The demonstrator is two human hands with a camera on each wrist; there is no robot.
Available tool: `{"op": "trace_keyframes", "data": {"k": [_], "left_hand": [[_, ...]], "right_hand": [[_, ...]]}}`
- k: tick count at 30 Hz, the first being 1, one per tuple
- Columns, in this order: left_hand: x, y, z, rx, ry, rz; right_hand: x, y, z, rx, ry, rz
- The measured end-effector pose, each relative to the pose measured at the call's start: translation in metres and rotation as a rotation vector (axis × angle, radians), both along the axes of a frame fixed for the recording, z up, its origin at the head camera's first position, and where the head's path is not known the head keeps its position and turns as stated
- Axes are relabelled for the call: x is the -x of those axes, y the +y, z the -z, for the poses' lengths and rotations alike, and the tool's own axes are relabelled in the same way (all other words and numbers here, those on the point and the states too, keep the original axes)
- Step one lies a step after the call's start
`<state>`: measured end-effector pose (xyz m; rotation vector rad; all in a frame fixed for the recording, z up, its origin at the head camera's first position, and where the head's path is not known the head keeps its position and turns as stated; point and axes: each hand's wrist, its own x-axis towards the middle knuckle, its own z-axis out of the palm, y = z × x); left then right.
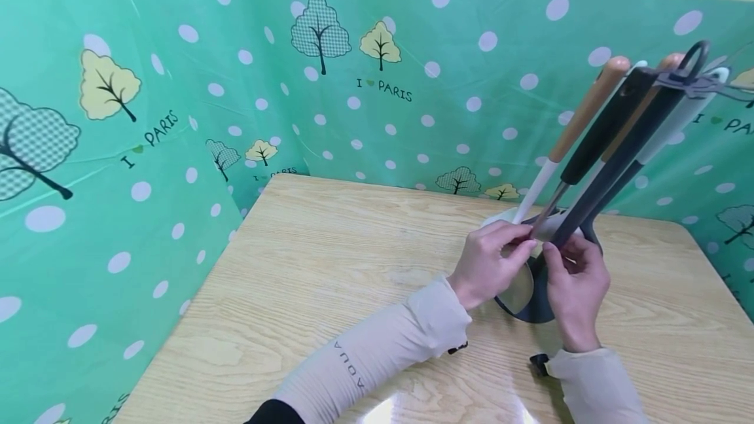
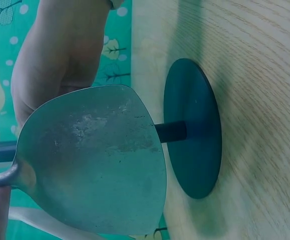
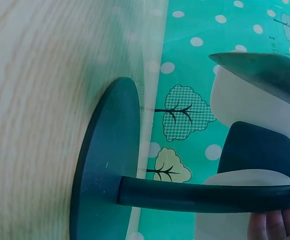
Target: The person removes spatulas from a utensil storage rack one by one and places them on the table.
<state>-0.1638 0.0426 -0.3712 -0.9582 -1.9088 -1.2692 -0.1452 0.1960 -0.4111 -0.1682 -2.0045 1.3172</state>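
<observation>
A dark utensil stand [image 1: 629, 142] rises from its round base [image 2: 197, 150], with several utensils hanging at its top. My left hand [image 1: 489, 260] pinches the thin metal neck of a black-handled spatula [image 1: 607, 126] with thumb and fingers. Its broad metal blade [image 2: 97, 160] points down above the base in the left wrist view. Opposite it, my right hand [image 1: 580, 286] grips the stand's pole [image 3: 205, 196] low down. At the right edge of the right wrist view, its fingertips [image 3: 276, 227] curl beneath the pole.
A wooden-handled utensil with a white shaft [image 1: 533, 190] hangs left of the spatula. White heads [image 3: 255, 102] and a dark turner head [image 3: 259, 150] hang around the pole. Under the stand lies a wood-grain table [image 1: 330, 267]; a green patterned cloth [image 1: 412, 116] encloses the back and left.
</observation>
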Motion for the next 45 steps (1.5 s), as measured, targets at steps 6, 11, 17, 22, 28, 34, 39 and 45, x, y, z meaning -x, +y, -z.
{"op": "trace_keyframes", "data": {"k": [6, 11, 17, 22, 28, 34, 39, 45], "left_hand": [[-0.002, -0.001, -0.001, -0.012, 0.011, 0.014], [-0.002, -0.001, -0.001, -0.018, 0.009, 0.027], [-0.003, -0.001, -0.001, -0.024, 0.003, 0.031], [-0.004, -0.001, 0.0, -0.026, 0.007, 0.025], [-0.006, -0.003, 0.0, -0.024, 0.031, 0.008], [-0.009, -0.004, 0.001, -0.036, 0.053, -0.004], [-0.015, -0.007, 0.0, -0.059, 0.058, 0.008], [-0.023, -0.013, 0.002, -0.041, 0.041, 0.037]], "right_hand": [[0.001, 0.0, 0.001, 0.013, 0.013, -0.002], [0.0, 0.0, 0.0, 0.015, 0.017, -0.006], [0.001, 0.0, 0.002, 0.015, 0.009, -0.008], [0.001, 0.0, 0.001, 0.009, 0.003, -0.003], [0.0, 0.0, 0.0, 0.002, 0.006, -0.003], [-0.001, 0.0, 0.0, -0.002, -0.001, -0.001], [-0.001, -0.001, 0.001, -0.004, 0.003, 0.004], [0.001, 0.0, 0.001, 0.011, 0.011, 0.01]]}}
